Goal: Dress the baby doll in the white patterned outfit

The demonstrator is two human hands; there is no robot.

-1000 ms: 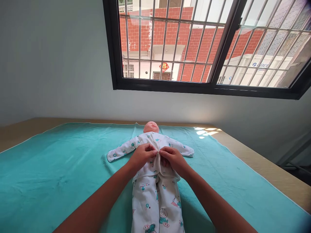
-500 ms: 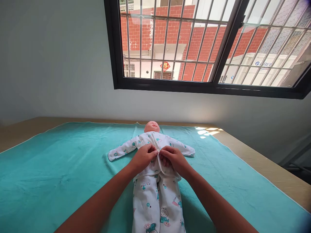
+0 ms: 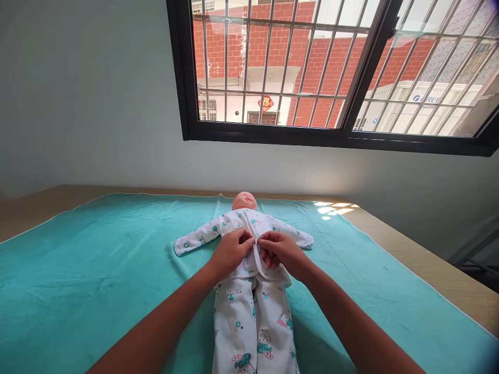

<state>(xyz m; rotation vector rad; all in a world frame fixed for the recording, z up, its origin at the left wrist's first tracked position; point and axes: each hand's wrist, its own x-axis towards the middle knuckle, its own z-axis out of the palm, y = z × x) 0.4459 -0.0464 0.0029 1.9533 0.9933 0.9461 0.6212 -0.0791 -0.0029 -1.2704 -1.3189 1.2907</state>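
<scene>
A baby doll [image 3: 244,200] lies on its back, its head at the far side. It wears a white printed baby shirt [image 3: 230,222] with both sleeves spread, and matching printed trousers [image 3: 236,317]. My left hand [image 3: 234,249] pinches the shirt's front edge at mid-chest. Facing it, my right hand [image 3: 281,250] pinches the other side of the same front opening, its lower fingers curled. The fingertips of both hands nearly meet at the opening. Whatever fastener sits between them is too small to make out.
A turquoise blanket [image 3: 97,270] covers most of the wooden table [image 3: 436,259] under the doll. Behind the table rises a pale wall [image 3: 97,104] with a black-framed, barred window [image 3: 265,136]. Sunlight patches fall near the far right corner.
My right hand has shifted slightly to the right and its lower fingers show more. My left hand stays at the shirt front. The whole view has tilted a little.
</scene>
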